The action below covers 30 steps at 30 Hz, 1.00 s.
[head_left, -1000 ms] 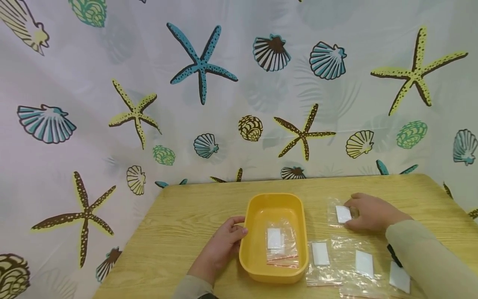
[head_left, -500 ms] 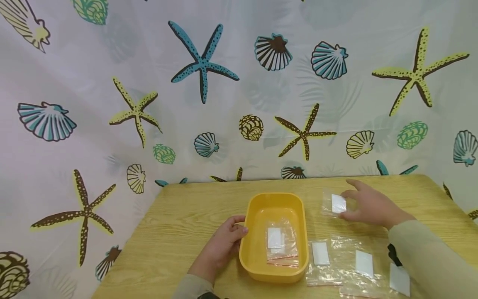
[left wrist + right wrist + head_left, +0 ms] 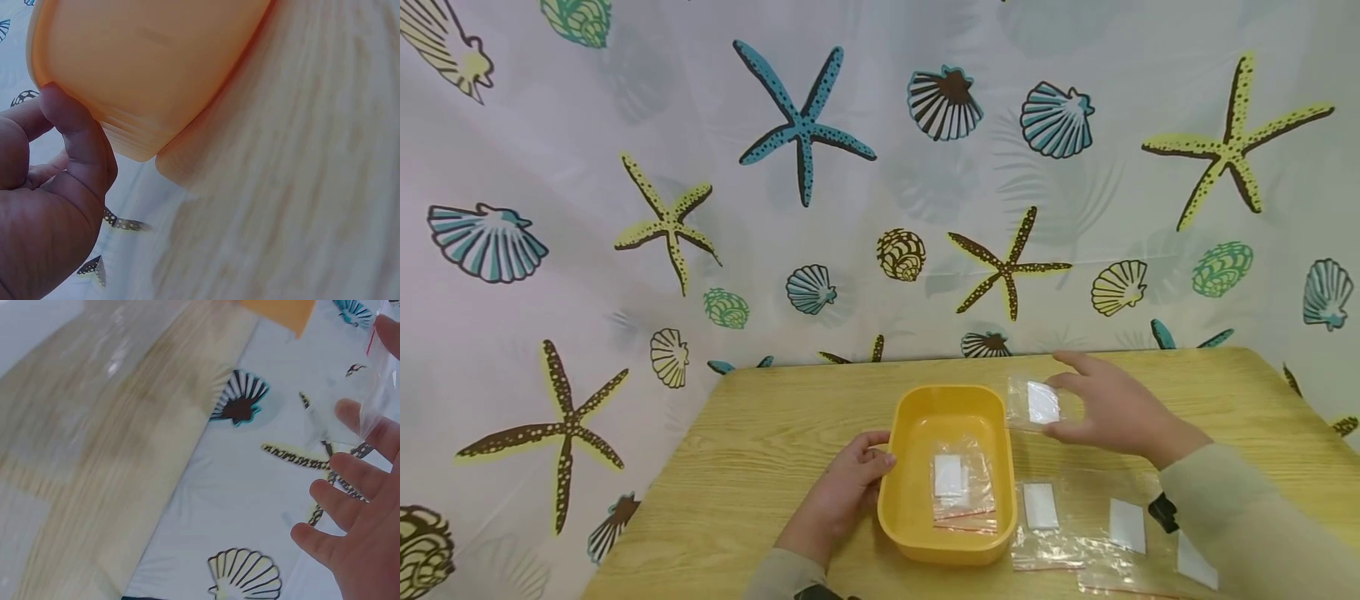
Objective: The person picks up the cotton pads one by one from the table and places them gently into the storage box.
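Observation:
A yellow plastic tub (image 3: 902,500) stands on the table in the head view. My left hand (image 3: 848,483) grips its left rim, with a digit over the edge in the left wrist view. Several clear zip bags (image 3: 973,492), each with a white square inside, overlap on the tub's floor. Beyond the tub's right side, my right hand (image 3: 1116,412) pinches another clear zip bag (image 3: 1042,404) holding a white square. That bag's left end meets the tub's far right corner in the head view. In the right wrist view, the other fingers of this hand (image 3: 369,500) are spread.
Right of the tub, more zip bags with white squares (image 3: 1040,507) lie on the wooden table (image 3: 775,417), partly overlapping. The right sleeve covers part of the rightmost white square (image 3: 1197,562). A curtain (image 3: 850,250) with starfish and shells hangs behind the table.
My right hand has lifted the zip bag off the table and carried it left, towards the tub's far right corner. My left hand has stayed at the tub's left rim.

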{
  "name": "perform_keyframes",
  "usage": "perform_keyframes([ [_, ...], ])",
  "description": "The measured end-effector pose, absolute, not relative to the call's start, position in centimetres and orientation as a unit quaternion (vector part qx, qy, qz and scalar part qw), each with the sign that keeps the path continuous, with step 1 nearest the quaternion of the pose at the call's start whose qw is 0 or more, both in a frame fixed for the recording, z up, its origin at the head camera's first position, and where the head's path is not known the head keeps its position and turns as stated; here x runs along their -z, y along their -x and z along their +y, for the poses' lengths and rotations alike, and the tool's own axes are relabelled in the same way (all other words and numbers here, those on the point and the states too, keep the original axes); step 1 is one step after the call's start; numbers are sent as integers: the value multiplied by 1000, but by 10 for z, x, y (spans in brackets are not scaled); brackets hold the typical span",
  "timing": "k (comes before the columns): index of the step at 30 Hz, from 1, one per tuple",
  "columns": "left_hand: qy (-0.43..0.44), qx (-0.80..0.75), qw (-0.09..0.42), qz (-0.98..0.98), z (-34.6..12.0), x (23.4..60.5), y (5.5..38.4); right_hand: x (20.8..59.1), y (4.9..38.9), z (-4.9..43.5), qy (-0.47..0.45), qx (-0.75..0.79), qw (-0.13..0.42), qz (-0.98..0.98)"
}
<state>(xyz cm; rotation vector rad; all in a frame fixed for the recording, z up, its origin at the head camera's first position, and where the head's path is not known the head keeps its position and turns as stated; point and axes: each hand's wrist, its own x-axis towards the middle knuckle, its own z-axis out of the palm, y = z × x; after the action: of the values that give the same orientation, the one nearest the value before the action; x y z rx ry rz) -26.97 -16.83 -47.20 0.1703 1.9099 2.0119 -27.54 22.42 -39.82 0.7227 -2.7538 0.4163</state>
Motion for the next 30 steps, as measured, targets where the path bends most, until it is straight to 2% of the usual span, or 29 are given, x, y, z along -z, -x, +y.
perform_keyframes([
  [10,-70,-720,181,666,-167,470,269,393,270,185,-296,-134,158,-932],
  [20,-70,-719,181,667,-168,470,269,396,265,149,-321,-127,155,-925],
  [30,-70,-721,184,665,-168,469,269,405,261,130,-307,-101,135,-937],
])
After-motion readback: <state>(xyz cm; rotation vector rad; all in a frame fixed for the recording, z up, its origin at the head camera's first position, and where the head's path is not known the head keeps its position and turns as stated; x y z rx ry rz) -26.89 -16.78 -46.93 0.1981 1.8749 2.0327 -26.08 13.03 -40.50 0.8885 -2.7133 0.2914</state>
